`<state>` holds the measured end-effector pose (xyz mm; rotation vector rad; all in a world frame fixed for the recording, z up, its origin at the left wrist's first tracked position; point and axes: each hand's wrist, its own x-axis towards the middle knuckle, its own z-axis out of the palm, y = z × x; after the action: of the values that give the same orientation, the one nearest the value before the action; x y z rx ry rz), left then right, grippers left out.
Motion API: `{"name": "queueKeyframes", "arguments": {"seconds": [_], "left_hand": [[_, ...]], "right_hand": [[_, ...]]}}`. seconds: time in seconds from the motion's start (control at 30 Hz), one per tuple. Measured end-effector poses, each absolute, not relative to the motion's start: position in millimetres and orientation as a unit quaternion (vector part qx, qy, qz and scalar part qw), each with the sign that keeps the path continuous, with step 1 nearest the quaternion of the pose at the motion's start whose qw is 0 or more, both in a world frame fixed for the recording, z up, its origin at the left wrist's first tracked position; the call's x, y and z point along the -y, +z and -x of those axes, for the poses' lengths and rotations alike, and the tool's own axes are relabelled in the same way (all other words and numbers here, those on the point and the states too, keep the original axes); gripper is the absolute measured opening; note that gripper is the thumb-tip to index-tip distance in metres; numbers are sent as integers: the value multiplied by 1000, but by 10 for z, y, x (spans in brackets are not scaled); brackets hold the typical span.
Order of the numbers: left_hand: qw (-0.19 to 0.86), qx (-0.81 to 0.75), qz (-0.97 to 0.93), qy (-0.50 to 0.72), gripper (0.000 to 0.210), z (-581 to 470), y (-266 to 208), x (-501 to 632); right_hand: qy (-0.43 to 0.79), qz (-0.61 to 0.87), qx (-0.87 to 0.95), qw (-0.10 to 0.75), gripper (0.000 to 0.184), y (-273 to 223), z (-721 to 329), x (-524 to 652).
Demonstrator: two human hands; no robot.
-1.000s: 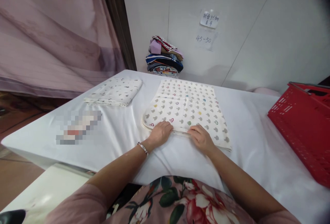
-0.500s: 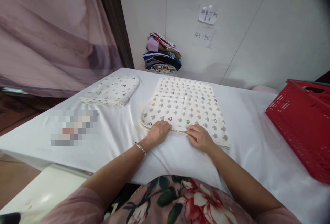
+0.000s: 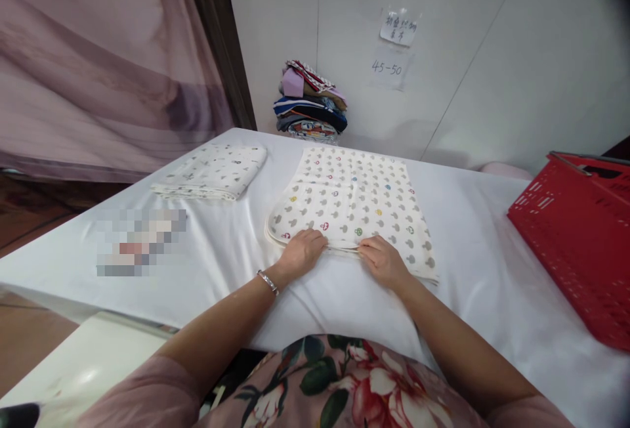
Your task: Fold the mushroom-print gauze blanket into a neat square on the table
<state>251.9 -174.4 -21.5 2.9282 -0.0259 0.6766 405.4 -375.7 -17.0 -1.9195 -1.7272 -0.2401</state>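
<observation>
A folded white cloth with grey and coloured mushroom prints (image 3: 349, 195) lies flat on the white-covered table (image 3: 472, 231) in front of me. At the middle of its near edge, my left hand (image 3: 304, 251) is closed on the layered hem, its fingertips partly hidden. A short way to the right along that edge, my right hand (image 3: 384, 260) pinches the hem between thumb and fingers. The cloth's rounded left corner shows several layers. Farther left rests a second folded white cloth with small dark prints (image 3: 211, 172), untouched by either hand.
A red plastic basket (image 3: 575, 244) stands at the table's right side. Behind the far edge, a pile of folded fabrics (image 3: 311, 103) sits against the wall. Handwritten paper signs (image 3: 388, 68) hang above. A blurred-out item (image 3: 140, 244) lies on the left; a pink curtain (image 3: 108, 60) hangs beyond.
My right hand has shifted very slightly along the near hem. The left hand and the folded cloth stay in nearly the same place.
</observation>
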Motion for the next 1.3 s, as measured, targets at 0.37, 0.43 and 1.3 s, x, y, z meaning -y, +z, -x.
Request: {"name": "queueKeyframes", "arguments": {"seconds": [0.37, 0.43, 1.3], "left_hand": [[4, 53, -969, 243, 22, -2500, -220, 1758], [-4, 50, -971, 236, 22, -2491, -206, 1778], [-112, 78, -967, 215, 23, -2581, 168, 1759]], "right_hand": [[-105, 707, 665, 216, 26, -233, -4051, 3759], [-103, 713, 663, 204, 27, -221, -4041, 3763], [-202, 712, 661, 123, 23, -65, -4012, 3795]]}}
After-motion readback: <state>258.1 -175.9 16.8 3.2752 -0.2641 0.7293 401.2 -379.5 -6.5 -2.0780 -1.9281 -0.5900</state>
